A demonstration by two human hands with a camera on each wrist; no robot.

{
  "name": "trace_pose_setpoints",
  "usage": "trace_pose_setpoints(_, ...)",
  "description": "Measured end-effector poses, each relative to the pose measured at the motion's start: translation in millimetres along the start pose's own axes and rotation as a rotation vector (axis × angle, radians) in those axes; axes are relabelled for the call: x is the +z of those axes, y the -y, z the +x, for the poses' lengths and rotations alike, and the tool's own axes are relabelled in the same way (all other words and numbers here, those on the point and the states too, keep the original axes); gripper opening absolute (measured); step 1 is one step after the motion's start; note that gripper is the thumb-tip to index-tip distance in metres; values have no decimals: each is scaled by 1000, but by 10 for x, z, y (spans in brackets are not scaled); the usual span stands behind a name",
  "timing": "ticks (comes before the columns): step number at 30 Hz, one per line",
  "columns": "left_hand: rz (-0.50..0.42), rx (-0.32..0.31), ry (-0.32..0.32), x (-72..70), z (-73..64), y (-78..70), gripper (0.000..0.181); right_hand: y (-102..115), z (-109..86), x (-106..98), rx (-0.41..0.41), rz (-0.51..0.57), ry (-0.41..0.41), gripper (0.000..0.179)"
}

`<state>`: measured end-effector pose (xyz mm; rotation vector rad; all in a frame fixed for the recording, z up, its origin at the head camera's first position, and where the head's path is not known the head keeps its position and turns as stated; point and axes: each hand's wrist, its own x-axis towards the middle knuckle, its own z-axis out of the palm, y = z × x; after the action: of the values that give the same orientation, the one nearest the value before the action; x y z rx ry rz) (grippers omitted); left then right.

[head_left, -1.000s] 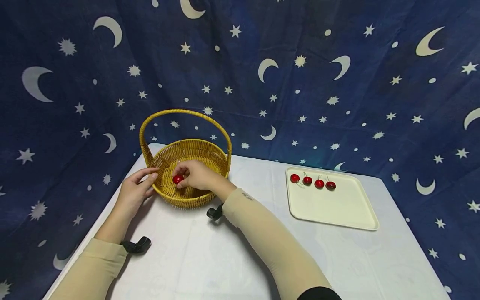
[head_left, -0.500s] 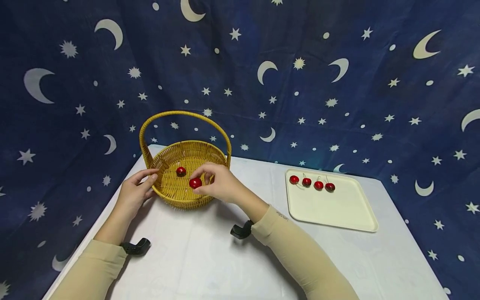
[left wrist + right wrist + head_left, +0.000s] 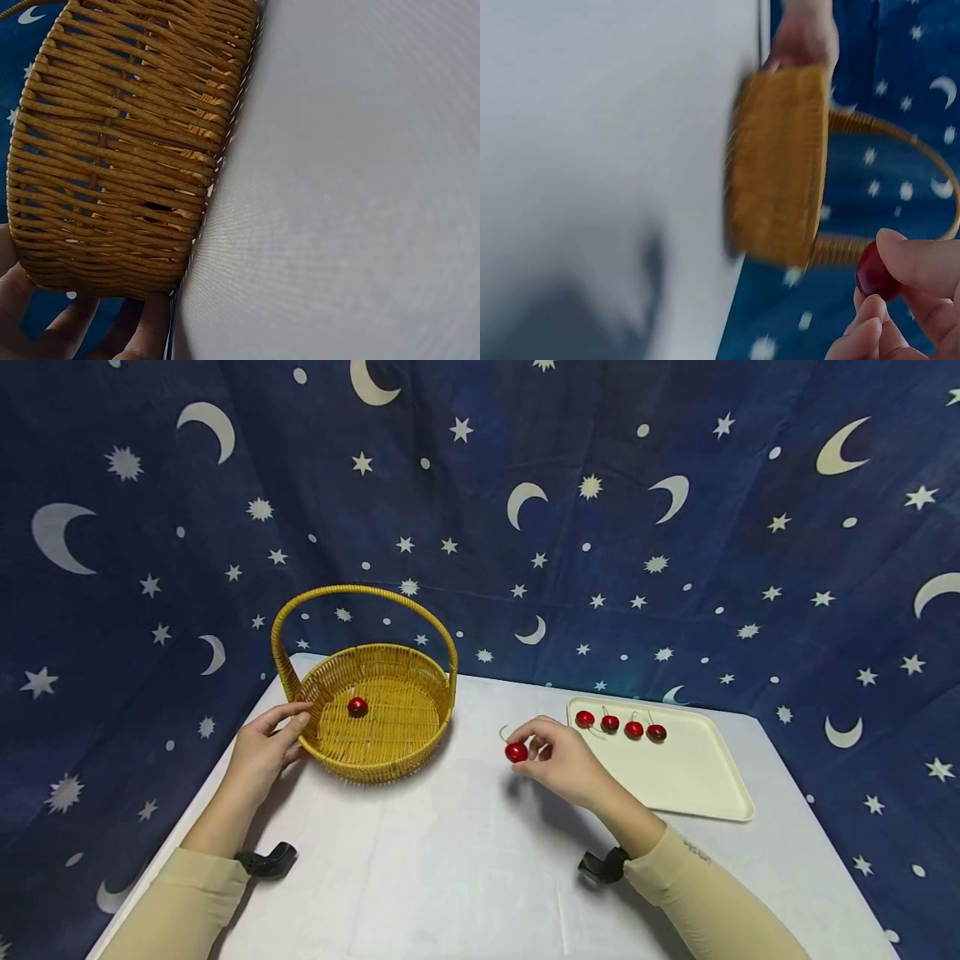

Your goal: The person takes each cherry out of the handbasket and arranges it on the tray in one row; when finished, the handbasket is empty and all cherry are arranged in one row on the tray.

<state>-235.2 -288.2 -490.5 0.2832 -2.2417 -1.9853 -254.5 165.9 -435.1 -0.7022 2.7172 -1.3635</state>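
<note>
A yellow woven basket (image 3: 378, 768) with a tall arched handle stands at the left of the table. One dark red cherry (image 3: 357, 707) lies on its floor. My left hand (image 3: 262, 743) holds the basket's left side, fingertips at the rim; in the left wrist view, fingers (image 3: 150, 330) rest against the woven wall. Between the thumb and fingers of my right hand (image 3: 566, 760) a red cherry (image 3: 516, 752) is pinched, its stem pointing up. That hand is over the table, between the basket and a cream tray (image 3: 690, 785). The held cherry (image 3: 875, 274) also shows in the right wrist view.
Several red cherries with stems, such as this cherry (image 3: 633, 730), line the tray's back edge. A white cloth (image 3: 420, 877) covers the table. Behind it hangs a dark blue curtain (image 3: 480, 510) with moons and stars.
My right hand has moved out of the basket to the right, carrying a cherry toward the tray. Another cherry stays in the basket. My left hand keeps its place at the rim.
</note>
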Motion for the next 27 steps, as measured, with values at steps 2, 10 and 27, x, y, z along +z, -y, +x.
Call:
trace_pose_setpoints(2,19,4,-7,-8,-12,-8,50,-152,-103,-174,30,-32,-33,33)
trace_pose_setpoints(10,-4,9,-5,-7,-7,-15,48,-753,-457,-874,167,-204,-212,36)
trace_pose_setpoints(27,-19,-2,3,-9,13,3,45,-1746,-529,-1661,476,-393,-335,40)
